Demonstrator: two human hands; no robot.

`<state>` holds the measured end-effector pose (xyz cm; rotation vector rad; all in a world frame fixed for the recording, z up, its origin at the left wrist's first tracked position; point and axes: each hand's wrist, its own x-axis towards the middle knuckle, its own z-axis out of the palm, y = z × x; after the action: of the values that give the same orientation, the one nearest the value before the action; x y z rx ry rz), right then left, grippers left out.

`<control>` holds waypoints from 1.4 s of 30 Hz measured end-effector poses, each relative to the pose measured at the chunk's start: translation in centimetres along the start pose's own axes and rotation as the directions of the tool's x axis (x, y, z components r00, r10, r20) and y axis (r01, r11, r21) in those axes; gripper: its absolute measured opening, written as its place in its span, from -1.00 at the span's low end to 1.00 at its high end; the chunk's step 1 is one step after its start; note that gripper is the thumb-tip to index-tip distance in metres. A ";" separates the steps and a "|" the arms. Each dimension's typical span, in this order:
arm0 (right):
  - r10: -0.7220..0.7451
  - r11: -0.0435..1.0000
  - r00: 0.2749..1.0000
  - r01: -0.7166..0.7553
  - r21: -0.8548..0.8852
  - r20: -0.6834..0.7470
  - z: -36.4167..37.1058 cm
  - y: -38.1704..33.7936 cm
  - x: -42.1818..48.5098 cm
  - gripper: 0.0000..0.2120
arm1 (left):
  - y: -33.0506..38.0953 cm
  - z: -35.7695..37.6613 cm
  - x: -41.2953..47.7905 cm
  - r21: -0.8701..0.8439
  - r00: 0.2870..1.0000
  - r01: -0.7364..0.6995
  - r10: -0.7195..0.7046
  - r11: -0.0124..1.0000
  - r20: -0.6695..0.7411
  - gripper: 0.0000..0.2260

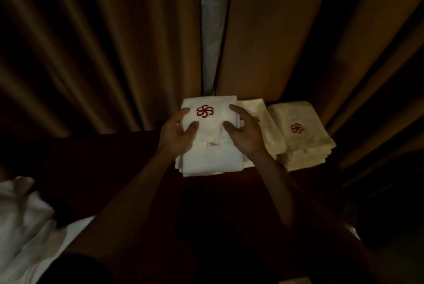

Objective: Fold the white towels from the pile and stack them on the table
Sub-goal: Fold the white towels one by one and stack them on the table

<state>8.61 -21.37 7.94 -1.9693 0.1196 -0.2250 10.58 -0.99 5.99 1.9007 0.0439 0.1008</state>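
A folded white towel (211, 123) with a red swirl emblem lies on top of a stack of folded white towels (211, 166) on the dark table (128, 152). My left hand (177, 133) grips its left edge, thumb on top and fingers curled round the side. My right hand (244, 131) grips its right edge the same way. A loose pile of unfolded white towels (25, 221) lies at the lower left.
Two more stacks of folded white towels stand to the right: a low stack (259, 111) partly behind my right hand, and a taller stack (300, 136) with a red emblem. Brown curtains (114, 42) hang close behind the table.
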 end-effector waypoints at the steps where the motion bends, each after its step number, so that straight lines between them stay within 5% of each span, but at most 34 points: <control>1: -0.001 1.000 1.000 0.001 0.009 0.029 0.7 0.4 1.0 -0.54 | -0.5 -0.3 0.5 -0.003 1.000 0.020 -0.020 1.000 -0.010 -0.52; 7: 0.066 0.995 0.985 -0.078 0.067 0.157 4.3 3.4 5.8 -0.54 | -3.6 -0.2 3.7 -0.038 0.979 0.199 -0.200 0.979 -0.037 -0.47; 11: 0.124 0.991 0.972 -0.130 0.017 0.202 5.7 6.0 7.5 -0.52 | -5.6 1.0 5.0 0.097 0.973 0.228 -0.230 0.969 0.007 -0.44; 20: 0.109 0.960 0.973 -0.051 -0.276 0.202 6.6 8.1 7.8 -0.48 | -7.3 3.0 5.8 0.298 0.975 0.212 -0.223 0.931 0.003 -0.46; 23: -0.042 0.880 0.993 0.090 -0.466 0.112 6.4 7.1 7.9 -0.45 | -7.4 2.6 5.9 0.518 0.998 0.047 -0.015 0.854 -0.066 -0.47; 26: -0.119 0.833 0.975 0.200 -0.516 0.186 6.5 6.8 8.0 -0.34 | -7.3 3.1 6.4 0.661 0.980 -0.183 0.188 0.728 0.064 -0.43; 31: 0.150 0.738 0.919 0.141 -0.660 0.365 7.2 8.4 8.2 -0.18 | -8.5 4.8 6.3 0.692 0.974 -0.101 -0.071 0.715 0.216 -0.39; 42: 0.155 0.709 0.922 0.146 -0.690 0.355 6.7 7.9 8.5 -0.18 | -8.4 5.1 7.3 0.632 0.963 -0.058 -0.124 0.772 0.240 -0.39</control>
<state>18.53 -20.15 -1.04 -2.7511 -0.0673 0.2787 18.49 -2.45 -3.22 2.5832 -0.0866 -0.2331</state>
